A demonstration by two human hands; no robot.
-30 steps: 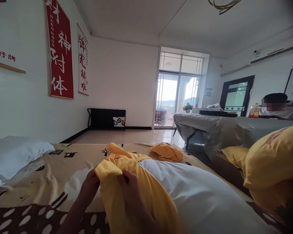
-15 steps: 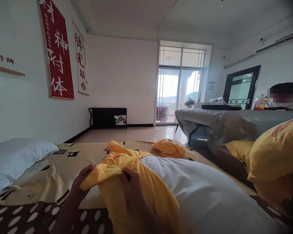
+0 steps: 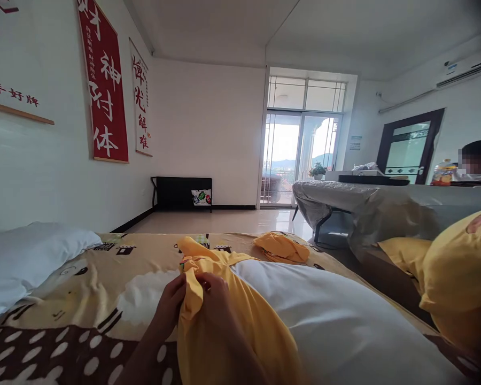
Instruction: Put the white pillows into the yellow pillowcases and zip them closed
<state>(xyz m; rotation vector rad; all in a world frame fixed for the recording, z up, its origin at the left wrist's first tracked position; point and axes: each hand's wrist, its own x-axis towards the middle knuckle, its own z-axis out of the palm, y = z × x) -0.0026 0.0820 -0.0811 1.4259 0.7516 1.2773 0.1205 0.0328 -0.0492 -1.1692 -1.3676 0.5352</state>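
A yellow pillowcase (image 3: 252, 315) is partly drawn over a plump white pillow (image 3: 324, 305) on the bed. My left hand (image 3: 173, 294) grips the cloth at its left edge, fingers closed. Close beside it, my right hand (image 3: 214, 291) pinches the same fabric, its fingertips partly hidden by a fold. The cloth between the hands is bunched into a narrow upright fold. Behind them, another crumpled yellow cloth (image 3: 281, 248) lies near the far edge of the bed.
A patterned blanket (image 3: 84, 305) covers the bed. Another white pillow (image 3: 36, 256) lies at left; yellow cushions (image 3: 460, 262) are stacked at right. Beyond stands a plastic-covered table (image 3: 328, 190), with a person (image 3: 479, 160) behind it. A folded black table (image 3: 172, 192) leans by the wall.
My left hand has moved right, close to my right hand, and the stretched cloth edge is now gathered between them. The view has turned slightly left.
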